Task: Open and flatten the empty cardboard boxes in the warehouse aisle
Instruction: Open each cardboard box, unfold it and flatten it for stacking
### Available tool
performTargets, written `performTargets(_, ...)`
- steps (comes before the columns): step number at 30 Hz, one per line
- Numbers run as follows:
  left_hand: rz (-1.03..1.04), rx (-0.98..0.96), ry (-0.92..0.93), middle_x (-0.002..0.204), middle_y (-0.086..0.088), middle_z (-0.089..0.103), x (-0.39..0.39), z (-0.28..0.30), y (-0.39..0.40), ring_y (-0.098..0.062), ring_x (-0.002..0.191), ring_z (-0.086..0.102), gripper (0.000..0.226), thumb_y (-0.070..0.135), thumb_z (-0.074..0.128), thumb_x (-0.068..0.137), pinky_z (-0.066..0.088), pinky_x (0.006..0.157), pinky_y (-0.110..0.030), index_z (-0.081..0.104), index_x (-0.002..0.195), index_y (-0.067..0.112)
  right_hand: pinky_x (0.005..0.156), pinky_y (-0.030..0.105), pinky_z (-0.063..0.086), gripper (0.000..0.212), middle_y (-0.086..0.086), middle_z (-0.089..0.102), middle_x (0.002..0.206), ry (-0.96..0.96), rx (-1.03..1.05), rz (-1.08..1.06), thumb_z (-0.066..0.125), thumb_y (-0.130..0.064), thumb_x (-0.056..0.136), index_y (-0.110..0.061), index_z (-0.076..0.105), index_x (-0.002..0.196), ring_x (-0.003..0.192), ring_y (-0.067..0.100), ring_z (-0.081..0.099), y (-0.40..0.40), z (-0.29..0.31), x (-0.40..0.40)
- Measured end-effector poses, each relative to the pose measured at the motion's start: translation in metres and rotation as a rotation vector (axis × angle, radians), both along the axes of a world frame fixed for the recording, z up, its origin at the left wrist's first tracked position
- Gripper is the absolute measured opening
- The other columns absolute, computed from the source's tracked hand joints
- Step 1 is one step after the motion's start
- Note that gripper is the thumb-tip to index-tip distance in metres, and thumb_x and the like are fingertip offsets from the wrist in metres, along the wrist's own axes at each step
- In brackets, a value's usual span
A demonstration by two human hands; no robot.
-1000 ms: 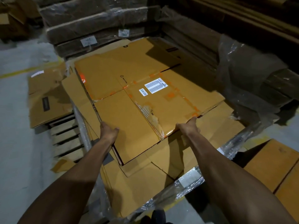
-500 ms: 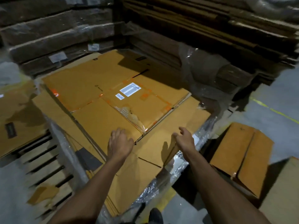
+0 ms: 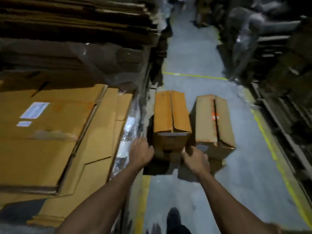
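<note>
**Boxes on the aisle floor: two standing, a stack already flat**

Boxes are the whole job here, and two of them are not yet flattened. The orange box (image 3: 171,119) stands on the grey floor (image 3: 244,174), just beside the pile of flattened cardboard (image 3: 55,141) that lies to its left. Touching or nearly touching the orange box on its far side stands the brown box (image 3: 213,122), its top flaps closed along a centre seam.

The left hand (image 3: 141,153) reaches toward the near left corner of the orange box, fingers loosely spread and holding nothing. The right hand (image 3: 195,159) is at the box's near right corner; blur hides whether its fingers grip the edge, so I cannot tell.

Judging from the flat pile, a good share is done. Both upright boxes remain to be opened and pressed flat, the orange box likely first.
</note>
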State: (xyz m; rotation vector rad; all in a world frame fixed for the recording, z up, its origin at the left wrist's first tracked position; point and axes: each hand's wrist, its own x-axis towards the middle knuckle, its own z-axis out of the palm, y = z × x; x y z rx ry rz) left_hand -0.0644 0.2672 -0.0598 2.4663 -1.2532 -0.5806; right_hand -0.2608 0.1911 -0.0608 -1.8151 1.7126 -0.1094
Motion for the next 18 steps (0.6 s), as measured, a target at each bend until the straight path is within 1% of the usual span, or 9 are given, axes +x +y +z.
performTargets(3, -0.133, 0.013, 0.002, 0.129, -0.015, 0.058, -0.051, 0.002, -0.037, -0.030, 0.126, 0.048, 0.036, 0.032, 0.050, 0.098, 0.037, 0.105, -0.039, 0.057, 0.122, 0.006, 0.101, 0.040, 0.041, 0.053, 0.008, 0.056, 0.138, 0.063, -0.010, -0.097, 0.053, -0.051, 0.097, -0.019, 0.052, 0.138, 0.130, 0.033, 0.045, -0.012, 0.006, -0.053)
performTargets(6, -0.224, 0.024, 0.036, 0.127, -0.012, 0.059, -0.101, -0.002, -0.078, -0.028, 0.121, 0.051, 0.035, 0.034, 0.049, 0.098, 0.042, 0.104, -0.040, 0.059, 0.121, 0.008, 0.107, 0.042, 0.038, 0.062, 0.008, 0.049, 0.147, 0.082, -0.009, -0.167, 0.052, -0.053, 0.097, -0.017, 0.043, 0.147, 0.137, 0.033, 0.039, -0.034, 0.006, -0.105)
performTargets(8, -0.271, 0.038, 0.049, 0.127, -0.010, 0.059, -0.135, -0.005, -0.108, -0.027, 0.121, 0.052, 0.034, 0.035, 0.048, 0.099, 0.042, 0.103, -0.039, 0.059, 0.119, 0.010, 0.108, 0.042, 0.037, 0.066, 0.008, 0.046, 0.149, 0.081, 0.003, -0.202, 0.052, -0.054, 0.097, -0.017, 0.039, 0.150, 0.139, 0.032, 0.037, -0.055, 0.006, -0.138)
performTargets(12, -0.267, 0.082, 0.090, 0.122, -0.010, 0.062, -0.185, -0.014, -0.170, -0.027, 0.115, 0.056, 0.033, 0.038, 0.049, 0.099, 0.047, 0.095, -0.039, 0.060, 0.115, 0.010, 0.105, 0.042, 0.037, 0.062, 0.008, 0.050, 0.144, 0.086, 0.012, -0.218, 0.052, -0.055, 0.096, -0.016, 0.045, 0.144, 0.135, 0.032, 0.040, -0.106, 0.002, -0.189)
performTargets(14, -0.241, 0.088, 0.092, 0.121, -0.012, 0.062, -0.204, -0.018, -0.200, -0.030, 0.112, 0.058, 0.039, 0.040, 0.049, 0.099, 0.050, 0.092, -0.041, 0.059, 0.117, 0.008, 0.102, 0.042, 0.038, 0.057, 0.009, 0.053, 0.140, 0.093, 0.019, -0.204, 0.052, -0.055, 0.096, -0.016, 0.049, 0.137, 0.132, 0.032, 0.041, -0.133, 0.001, -0.204)
performTargets(16, -0.211, 0.088, 0.107, 0.121, -0.014, 0.062, -0.216, -0.021, -0.223, -0.031, 0.110, 0.058, 0.042, 0.042, 0.048, 0.099, 0.050, 0.091, -0.043, 0.057, 0.120, 0.007, 0.101, 0.042, 0.038, 0.055, 0.008, 0.053, 0.138, 0.087, 0.027, -0.193, 0.052, -0.056, 0.095, -0.017, 0.050, 0.135, 0.131, 0.032, 0.042, -0.157, 0.001, -0.213)
performTargets(18, -0.188, 0.087, 0.124, 0.128, -0.015, 0.058, -0.225, -0.024, -0.250, -0.032, 0.116, 0.055, 0.047, 0.043, 0.047, 0.100, 0.048, 0.094, -0.043, 0.053, 0.127, 0.006, 0.100, 0.042, 0.038, 0.056, 0.007, 0.054, 0.137, 0.079, 0.036, -0.185, 0.053, -0.058, 0.093, -0.018, 0.051, 0.133, 0.130, 0.032, 0.042, -0.185, -0.001, -0.218)
